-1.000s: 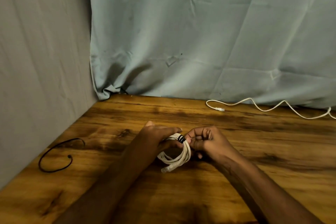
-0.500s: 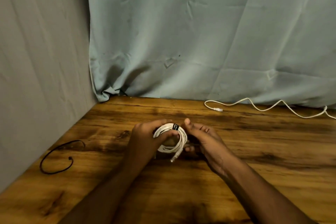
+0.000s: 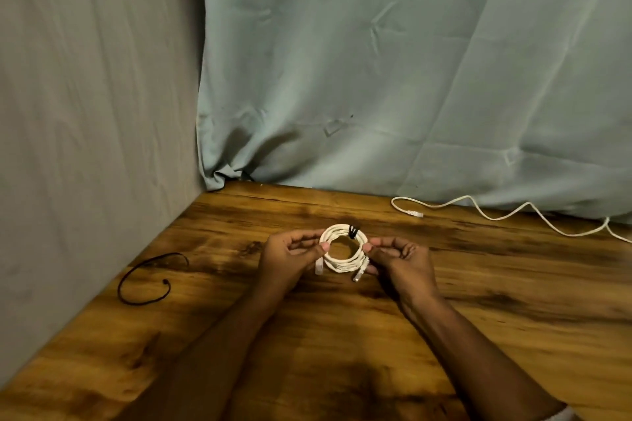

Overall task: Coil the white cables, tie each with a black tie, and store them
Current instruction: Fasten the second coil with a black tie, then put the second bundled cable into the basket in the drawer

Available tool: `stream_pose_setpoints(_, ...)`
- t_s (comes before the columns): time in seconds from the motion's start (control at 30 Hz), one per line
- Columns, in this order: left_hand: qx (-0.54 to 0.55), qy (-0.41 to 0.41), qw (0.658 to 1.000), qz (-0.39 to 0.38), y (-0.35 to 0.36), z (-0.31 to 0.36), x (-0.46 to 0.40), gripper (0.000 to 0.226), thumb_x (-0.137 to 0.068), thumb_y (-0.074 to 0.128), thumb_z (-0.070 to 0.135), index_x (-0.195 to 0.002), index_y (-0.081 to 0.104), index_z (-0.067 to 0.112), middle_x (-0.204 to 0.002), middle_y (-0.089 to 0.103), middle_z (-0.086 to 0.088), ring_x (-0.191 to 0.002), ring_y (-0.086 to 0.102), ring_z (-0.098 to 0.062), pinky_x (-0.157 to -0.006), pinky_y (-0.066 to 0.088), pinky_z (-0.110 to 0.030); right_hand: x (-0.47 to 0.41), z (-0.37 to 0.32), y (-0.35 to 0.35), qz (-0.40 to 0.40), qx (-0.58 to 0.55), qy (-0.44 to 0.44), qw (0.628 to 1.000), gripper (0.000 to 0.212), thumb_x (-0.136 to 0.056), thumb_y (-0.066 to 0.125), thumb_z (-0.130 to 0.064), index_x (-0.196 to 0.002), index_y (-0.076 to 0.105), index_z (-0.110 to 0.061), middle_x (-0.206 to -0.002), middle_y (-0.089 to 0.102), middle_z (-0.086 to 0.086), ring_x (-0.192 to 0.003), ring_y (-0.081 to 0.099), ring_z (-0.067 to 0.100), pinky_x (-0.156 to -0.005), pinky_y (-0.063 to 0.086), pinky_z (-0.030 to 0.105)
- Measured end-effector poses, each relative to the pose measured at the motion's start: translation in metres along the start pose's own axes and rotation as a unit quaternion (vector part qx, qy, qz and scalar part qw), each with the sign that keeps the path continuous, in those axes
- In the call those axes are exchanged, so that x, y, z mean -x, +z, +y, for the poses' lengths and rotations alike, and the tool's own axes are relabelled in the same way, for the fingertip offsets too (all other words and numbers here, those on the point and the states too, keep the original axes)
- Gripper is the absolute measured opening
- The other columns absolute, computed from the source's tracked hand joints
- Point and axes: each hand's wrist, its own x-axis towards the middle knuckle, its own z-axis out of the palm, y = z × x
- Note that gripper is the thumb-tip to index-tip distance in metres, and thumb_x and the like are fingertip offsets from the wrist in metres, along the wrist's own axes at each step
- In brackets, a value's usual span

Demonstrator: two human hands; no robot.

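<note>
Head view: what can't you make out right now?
- Tie on the coiled cable: too small to tell if fastened.
- Loose white cable: runs off the right edge, far end unseen.
- Storage spot: none in frame.
- Left hand, right hand: fingers behind the coil are hidden.

Coiled cable (image 3: 343,249) sits frame center, held above the table (image 3: 478,335) between both hands: left hand (image 3: 290,258) on its left edge, right hand (image 3: 398,258) on its right edge. Tie (image 3: 353,231) wraps the coil's upper right. Two plug ends hang off the coil's lower edge. Loose tie (image 3: 143,278) lies on the table at left, near the wall (image 3: 95,113). Uncoiled cable (image 3: 496,212) runs along the table's back edge at right, below the curtain (image 3: 410,61).
</note>
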Motion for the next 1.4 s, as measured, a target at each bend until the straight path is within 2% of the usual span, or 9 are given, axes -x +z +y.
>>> stream_pose_setpoints(0.3,-0.062,0.016,0.998,-0.024,0.027,0.019,0.032,0.03,-0.078,0.081,0.0,-0.105,0.075,0.008,-0.098,0.078,-0.008,-0.087,0.076,-0.012,-0.075,0.059,-0.022,0.05,-0.008,-0.025,0.058,-0.025,-0.02,0.998,0.013,-0.085,0.076,0.007,-0.094,0.068,0.004,-0.082,0.076,0.024,-0.061,0.07,0.024,-0.054,0.055,0.028)
stream_pose_setpoints(0.47,-0.079,0.057,0.987,-0.125,0.112,0.043,0.086,0.031,-0.078,0.084,0.008,-0.095,0.075,0.031,-0.084,0.076,0.017,-0.084,0.074,-0.003,-0.08,0.058,-0.025,0.128,-0.054,-0.112,0.15,-0.015,-0.033,0.988,0.008,-0.086,0.073,0.011,-0.087,0.07,0.003,-0.071,0.076,0.012,-0.055,0.069,0.014,-0.05,0.056,0.023)
stream_pose_setpoints(0.57,-0.033,0.081,0.982,-0.17,0.182,0.061,0.13,0.028,-0.08,0.082,0.011,-0.107,0.077,0.015,-0.091,0.076,0.011,-0.085,0.073,0.001,-0.078,0.056,-0.016,0.187,-0.088,-0.182,0.212,0.052,-0.076,0.973,0.006,-0.086,0.077,0.005,-0.089,0.075,0.001,-0.07,0.076,0.007,-0.058,0.07,0.01,-0.06,0.061,0.023)
stream_pose_setpoints(0.67,-0.003,0.108,0.968,-0.226,0.258,0.079,0.184,0.028,-0.084,0.08,0.02,-0.111,0.076,0.012,-0.099,0.076,0.003,-0.089,0.072,-0.004,-0.081,0.057,-0.025,0.26,-0.123,-0.25,0.288,0.119,-0.097,0.945,0.016,-0.085,0.078,0.003,-0.099,0.074,0.01,-0.069,0.074,0.007,-0.06,0.067,0.012,-0.061,0.058,0.024)
stream_pose_setpoints(0.9,-0.008,0.128,0.877,-0.463,0.354,0.1,0.299,0.033,-0.091,0.072,0.015,-0.122,0.071,0.026,-0.107,0.073,0.015,-0.099,0.067,0.002,-0.084,0.052,-0.012,0.42,-0.14,-0.356,0.41,0.22,-0.055,0.884,0.014,-0.087,0.078,-0.007,-0.099,0.078,0.0,-0.091,0.078,0.024,-0.086,0.077,0.033,-0.08,0.066,0.041)
stream_pose_setpoints(1.07,-0.134,0.157,0.813,-0.545,0.389,0.078,0.352,0.027,-0.095,0.064,0.022,-0.12,0.072,0.028,-0.111,0.073,0.007,-0.102,0.066,-0.012,-0.087,0.055,-0.03,0.469,-0.104,-0.395,0.457,0.256,0.029,0.851,0.012,-0.089,0.075,0.002,-0.1,0.076,0.006,-0.09,0.078,0.022,-0.083,0.073,0.036,-0.072,0.065,0.036)
stream_pose_setpoints(1.17,-0.205,0.157,0.779,-0.572,0.4,0.067,0.374,0.021,-0.095,0.063,0.023,-0.111,0.075,0.029,-0.108,0.075,0.005,-0.103,0.068,-0.015,-0.087,0.056,-0.034,0.483,-0.078,-0.419,0.444,0.346,0.078,0.823,0.002,-0.088,0.078,-0.003,-0.091,0.079,-0.003,-0.081,0.078,0.021,-0.076,0.076,0.042,-0.075,0.064,0.054)
stream_pose_setpoints(1.27,-0.264,0.179,0.767,-0.557,0.405,0.064,0.383,0.018,-0.094,0.066,0.026,-0.108,0.076,0.03,-0.109,0.074,0.008,-0.103,0.067,-0.013,-0.078,0.049,-0.025,0.488,-0.061,-0.432,0.391,0.455,0.133,0.789,0.006,-0.088,0.08,-0.007,-0.09,0.082,-0.013,-0.077,0.079,0.006,-0.072,0.077,0.027,-0.069,0.064,0.05)
stream_pose_setpoints(1.4,-0.341,0.231,0.723,-0.555,0.412,0.066,0.389,0.019,-0.095,0.064,0.031,-0.111,0.074,0.03,-0.112,0.073,0.004,-0.103,0.067,-0.019,-0.081,0.051,-0.034,0.491,-0.043,-0.438,0.327,0.611,0.203,0.692,0.016,-0.084,0.082,-0.019,-0.095,0.081,-0.03,-0.09,0.079,-0.009,-0.081,0.072,0.004,-0.075,0.064,0.036)
